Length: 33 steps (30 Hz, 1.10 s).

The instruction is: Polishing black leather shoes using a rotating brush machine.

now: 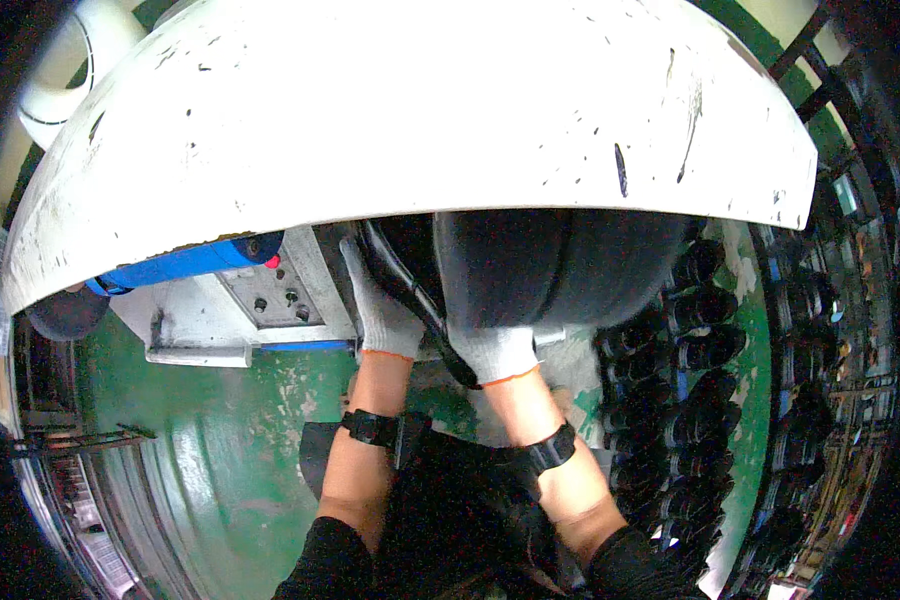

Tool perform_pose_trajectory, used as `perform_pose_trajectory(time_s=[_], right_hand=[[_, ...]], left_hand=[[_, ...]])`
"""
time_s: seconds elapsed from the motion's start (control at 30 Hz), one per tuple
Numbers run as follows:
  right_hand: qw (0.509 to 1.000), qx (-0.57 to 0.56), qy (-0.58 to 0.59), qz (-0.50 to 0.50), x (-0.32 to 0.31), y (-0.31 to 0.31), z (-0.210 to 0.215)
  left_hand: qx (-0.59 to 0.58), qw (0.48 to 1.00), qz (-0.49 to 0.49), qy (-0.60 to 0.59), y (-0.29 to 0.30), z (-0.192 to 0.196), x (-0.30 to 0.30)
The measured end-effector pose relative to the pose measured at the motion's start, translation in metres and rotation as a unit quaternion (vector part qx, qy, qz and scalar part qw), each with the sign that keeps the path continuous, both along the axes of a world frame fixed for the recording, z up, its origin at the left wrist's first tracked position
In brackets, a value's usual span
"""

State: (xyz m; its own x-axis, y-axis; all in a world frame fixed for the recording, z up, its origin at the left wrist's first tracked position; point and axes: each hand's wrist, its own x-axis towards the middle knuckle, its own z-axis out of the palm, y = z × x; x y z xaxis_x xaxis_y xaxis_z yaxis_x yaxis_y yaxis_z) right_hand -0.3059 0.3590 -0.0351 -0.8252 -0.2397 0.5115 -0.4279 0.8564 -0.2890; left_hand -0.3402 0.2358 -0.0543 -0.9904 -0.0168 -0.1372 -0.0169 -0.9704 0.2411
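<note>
A glossy black shoe (401,282) stands lengthwise between my gloved hands, under the edge of a white hood (420,110). My left hand (381,312), in a white knit glove with an orange cuff, grips the shoe's left side. On the other side, nearer the heel end, my right hand (500,352) in a matching glove holds the shoe; its fingers are largely hidden. Just right of the shoe is a wide dark roller (560,262), its surface blurred. The hood covers the far end of the shoe and the roller's top.
A grey machine panel with dark knobs (288,298) and a red button sits left of my hands, below a blue tube (185,264). Rows of black shoes (705,350) stand at right, beside racks (850,370). Green floor (240,430) shows at left.
</note>
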Motion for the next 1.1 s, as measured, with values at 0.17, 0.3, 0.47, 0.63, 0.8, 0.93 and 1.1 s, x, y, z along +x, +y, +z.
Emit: perform_pose_trajectory(time_s=[0.17, 0.3, 0.47, 0.63, 0.8, 0.93, 1.1], right_hand=[[0.997, 0.005, -0.047, -0.059, 0.021, -0.014, 0.033], [0.856, 0.066, -0.51, -0.041, 0.042, -0.006, 0.097], [0.834, -0.473, -0.284, 0.03, 0.096, 0.012, 0.065], [0.256, -0.921, -0.267, 0.126, 0.147, 0.01, 0.093], [0.869, -0.414, -0.256, -0.083, 0.239, 0.049, 0.133], [0.794, -0.427, -0.356, -0.245, 0.324, 0.09, 0.203], [0.863, -0.347, -0.086, -0.356, 0.474, 0.161, 0.26]], left_hand=[[-0.069, 0.996, 0.03, -0.048, 0.005, 0.027, 0.016], [-0.031, 0.995, -0.056, -0.081, 0.028, 0.022, 0.047], [0.083, 0.972, -0.184, -0.117, 0.047, 0.011, 0.085], [0.1, 0.963, -0.25, -0.032, 0.059, 0.001, 0.121], [0.157, 0.914, -0.369, 0.069, 0.088, 0.082, 0.162], [0.032, 0.884, -0.435, 0.167, 0.135, 0.143, 0.208], [-0.149, 0.777, -0.464, 0.398, 0.202, 0.187, 0.288]])
